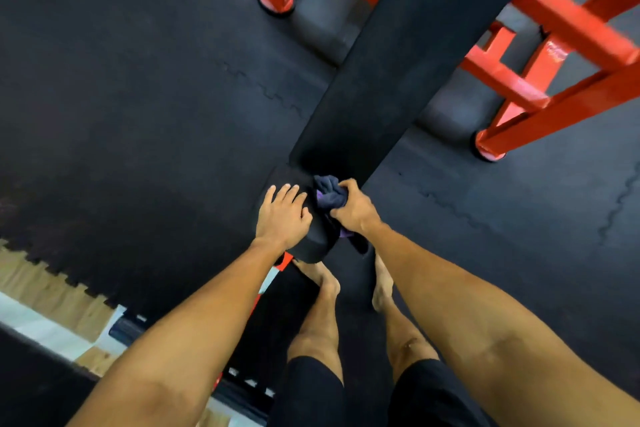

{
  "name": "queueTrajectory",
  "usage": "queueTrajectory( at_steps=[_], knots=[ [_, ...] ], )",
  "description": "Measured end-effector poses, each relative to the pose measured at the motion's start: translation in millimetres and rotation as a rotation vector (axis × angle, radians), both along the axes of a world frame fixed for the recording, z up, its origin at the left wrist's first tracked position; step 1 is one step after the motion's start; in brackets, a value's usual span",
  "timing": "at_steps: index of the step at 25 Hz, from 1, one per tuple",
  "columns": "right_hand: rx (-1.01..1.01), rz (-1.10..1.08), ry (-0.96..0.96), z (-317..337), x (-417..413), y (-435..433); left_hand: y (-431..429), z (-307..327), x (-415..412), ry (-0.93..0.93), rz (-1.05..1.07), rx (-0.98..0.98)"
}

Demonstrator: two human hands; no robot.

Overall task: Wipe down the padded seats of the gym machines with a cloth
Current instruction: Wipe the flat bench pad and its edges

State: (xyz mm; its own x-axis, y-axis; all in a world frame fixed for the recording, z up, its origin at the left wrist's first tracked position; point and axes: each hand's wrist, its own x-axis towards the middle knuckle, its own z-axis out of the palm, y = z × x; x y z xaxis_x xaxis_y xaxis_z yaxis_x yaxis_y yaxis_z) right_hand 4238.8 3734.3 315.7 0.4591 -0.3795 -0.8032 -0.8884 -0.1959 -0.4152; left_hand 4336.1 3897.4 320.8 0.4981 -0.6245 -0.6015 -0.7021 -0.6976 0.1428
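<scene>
Looking straight down over a long black padded seat (398,62), running up and to the right across the view. Down at the near end, bunching a dark blue-purple cloth (329,196) in the right hand (355,211), fingers (346,185) curled tight round the wad, clamped on it. Pressing that cloth onto the padding, right where the long section meets a small rounded end pad (313,243). Resting the left hand (282,215) on that end pad just beside the cloth, fingers (285,194) straight and slightly apart, holding nothing, thumb tucked in toward the right hand. Close together, those two hands, with only the edge of the cloth between them.

Standing on bare feet (325,282) below the end pad, planted on black rubber floor mats (138,80) with jigsaw seams. Wearing black shorts (311,392), just showing at the bottom edge.

Further up, flanking the padded seat on both sides, a red steel frame (554,24), its round-footed posts set down on the mats. Off at the lower left, past the toothed edge of the matting, a strip of pale wood floor (52,284). Peeking out under the left wrist, just below the end pad, a sliver of red; too little showing to tell what.
</scene>
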Motion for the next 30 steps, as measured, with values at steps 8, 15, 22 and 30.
queueTrajectory(
  at_steps=[8, 15, 22, 30],
  knots=[
    [-0.085, -0.031, -0.031, 99.3, -12.9, -49.3, -49.8, 71.8, 14.4, 0.184, 0.347, -0.136],
    [-0.219, -0.019, -0.084, 186.5, -70.6, -137.4, -160.0, 145.3, -12.4, 0.211, 0.258, -0.160],
    [-0.426, -0.145, -0.098, 261.7, -217.8, -250.2, -316.7, 214.4, -133.0, 0.219, 0.079, -0.304],
    [-0.576, -0.449, -0.070, 330.9, -418.4, -341.2, -471.0, 290.4, -306.2, 0.234, -0.229, -0.385]
  ],
)
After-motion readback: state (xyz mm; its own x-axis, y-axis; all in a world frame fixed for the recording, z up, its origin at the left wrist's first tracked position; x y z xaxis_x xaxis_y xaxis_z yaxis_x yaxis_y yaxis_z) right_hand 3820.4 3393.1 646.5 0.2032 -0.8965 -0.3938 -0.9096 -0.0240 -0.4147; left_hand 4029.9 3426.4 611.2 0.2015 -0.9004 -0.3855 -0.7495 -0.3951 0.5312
